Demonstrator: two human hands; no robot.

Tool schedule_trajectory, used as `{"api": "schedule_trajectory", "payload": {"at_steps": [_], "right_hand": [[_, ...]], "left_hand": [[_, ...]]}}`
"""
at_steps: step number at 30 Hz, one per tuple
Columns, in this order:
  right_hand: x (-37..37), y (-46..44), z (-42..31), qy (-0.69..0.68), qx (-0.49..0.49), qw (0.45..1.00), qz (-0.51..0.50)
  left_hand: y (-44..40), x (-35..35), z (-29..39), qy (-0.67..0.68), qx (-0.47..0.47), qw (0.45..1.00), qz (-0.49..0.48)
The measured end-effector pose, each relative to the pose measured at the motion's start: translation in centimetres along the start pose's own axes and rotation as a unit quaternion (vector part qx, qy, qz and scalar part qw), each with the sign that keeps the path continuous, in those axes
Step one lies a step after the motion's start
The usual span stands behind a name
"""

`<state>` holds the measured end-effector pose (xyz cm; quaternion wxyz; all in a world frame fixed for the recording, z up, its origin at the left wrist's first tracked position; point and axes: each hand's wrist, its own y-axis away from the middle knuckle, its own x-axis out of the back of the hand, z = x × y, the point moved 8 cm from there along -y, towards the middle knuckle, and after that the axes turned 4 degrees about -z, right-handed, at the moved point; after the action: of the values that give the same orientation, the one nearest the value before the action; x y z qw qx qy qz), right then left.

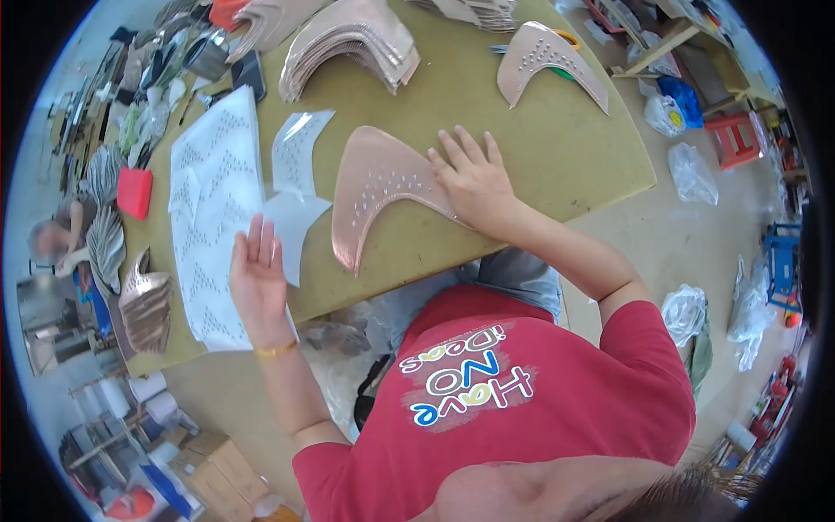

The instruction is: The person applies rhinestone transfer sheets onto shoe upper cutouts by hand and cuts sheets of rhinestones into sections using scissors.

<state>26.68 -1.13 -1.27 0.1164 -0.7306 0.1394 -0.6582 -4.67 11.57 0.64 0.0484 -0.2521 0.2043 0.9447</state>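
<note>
"Olive-yellow is shown by the tabletop (574,165); where is the studded pink piece (370,157) placed?"

"Near the front edge. Counted from it, stacked pink shapes (352,39) are seen at twelve o'clock, another studded shape (546,54) at two, clear film (294,157) at ten, white dotted sheets (213,143) at nine."

"And the room?"

"Cardboard boxes (222,478) are stood at seven; beyond the table, a red stool (735,139) is seen at three, plastic bags (684,311) at four."

"How are the hands held?"

"At eight, the left hand (259,277) is opened palm up, nothing gripped; whether the sheets are touched cannot be told. At three, the right hand (474,190) is laid palm down across the piece's tail, fingers parted, nothing grasped."

"Room for moving?"

"Broad tabletop is left from the right hand towards three; at nine, movement is hemmed by film and sheets; at six, by the near edge."
</note>
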Motion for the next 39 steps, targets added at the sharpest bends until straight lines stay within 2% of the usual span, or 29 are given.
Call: {"api": "schedule_trajectory", "payload": {"at_steps": [1, 4, 6, 7, 8, 9, 11, 13, 16, 19, 21, 22, 23, 24, 25, 27, 28, 31, 33, 35, 36, 37, 38, 39], "right_hand": [[-0.1, 0.0, 0.2, -0.008, 0.000, 1.000, 0.001], [-0.8, 0.1, 1.5, -0.098, -0.022, 0.995, -0.009], [0.0, -1.0, 1.3, -0.148, -0.040, 0.988, -0.017], [1.3, -1.6, 0.4, -0.156, -0.049, 0.986, -0.021], [2.3, -1.9, -0.3, -0.161, -0.064, 0.985, -0.022], [1.9, -2.3, -1.4, -0.161, -0.026, 0.986, -0.046], [1.4, -2.1, -2.8, -0.070, 0.022, 0.997, -0.010], [0.5, -2.6, -2.6, -0.113, 0.015, 0.989, -0.091], [2.4, -2.0, -1.4, -0.169, 0.015, 0.978, -0.119], [5.7, -1.4, 4.4, -0.222, 0.015, 0.975, 0.028], [7.3, -1.4, 10.7, -0.171, -0.003, 0.984, 0.042], [7.3, -1.2, 15.1, -0.167, -0.066, 0.983, 0.042], [7.2, -0.8, 19.0, -0.167, -0.127, 0.977, 0.037], [8.4, -0.5, 21.1, -0.157, -0.131, 0.975, 0.089], [9.3, -0.3, 22.7, -0.150, -0.132, 0.970, 0.141], [6.7, 0.2, 27.1, -0.062, -0.191, 0.976, 0.086], [5.9, -0.7, 27.4, -0.018, -0.219, 0.974, 0.059], [7.4, -4.2, 21.8, 0.134, -0.127, 0.971, 0.152], [5.4, -8.6, 18.4, -0.093, -0.125, 0.978, 0.140], [4.3, -13.6, 13.8, -0.169, -0.128, 0.969, 0.124], [1.3, -17.0, 13.2, -0.185, -0.168, 0.968, 0.007], [0.3, -19.2, 12.4, -0.161, -0.223, 0.960, -0.055], [-0.2, -20.7, 11.8, -0.163, -0.247, 0.948, -0.119], [-0.5, -22.0, 11.6, -0.114, -0.272, 0.953, -0.066]], "left_hand": [[2.2, 1.7, 0.9, -0.010, -0.027, 0.999, 0.024], [9.6, 5.3, -1.5, -0.104, 0.091, 0.985, -0.101], [13.0, 10.5, -5.8, -0.212, 0.168, 0.963, -0.002], [14.3, 14.6, -8.4, -0.214, 0.214, 0.952, 0.041], [15.4, 20.3, -11.4, -0.220, 0.261, 0.937, 0.076], [15.4, 27.6, -14.6, -0.247, 0.292, 0.922, 0.059], [15.8, 32.1, -15.9, -0.208, 0.261, 0.910, 0.248], [13.7, 32.9, -15.6, -0.158, 0.153, 0.929, 0.297], [9.2, 24.6, -14.8, -0.016, 0.089, 0.959, 0.270], [9.3, 18.7, -13.4, -0.017, 0.079, 0.977, 0.197], [10.7, 16.1, -12.6, -0.012, 0.070, 0.984, 0.163], [11.6, 15.0, -11.9, -0.012, 0.066, 0.986, 0.152], [12.6, 13.1, -10.3, -0.196, 0.067, 0.970, 0.130], [13.6, 10.6, -8.7, -0.373, 0.067, 0.919, 0.110], [14.2, 8.5, -8.0, -0.535, 0.066, 0.837, 0.091], [14.0, 6.7, -8.4, -0.482, -0.013, 0.871, 0.094], [13.8, 6.2, -8.5, -0.455, -0.054, 0.884, 0.095], [13.1, 3.4, -8.2, -0.387, -0.262, 0.881, 0.071], [11.6, -0.3, -8.5, -0.432, -0.310, 0.847, 0.009], [10.3, -3.8, -8.6, -0.468, -0.360, 0.805, -0.059], [9.5, -5.5, -8.8, -0.476, -0.387, 0.784, -0.096], [9.2, -7.1, -9.1, -0.480, -0.414, 0.760, -0.141], [8.7, -7.5, -9.4, -0.502, -0.414, 0.749, -0.123], [8.5, -7.7, -9.9, -0.521, -0.416, 0.737, -0.113]]}}
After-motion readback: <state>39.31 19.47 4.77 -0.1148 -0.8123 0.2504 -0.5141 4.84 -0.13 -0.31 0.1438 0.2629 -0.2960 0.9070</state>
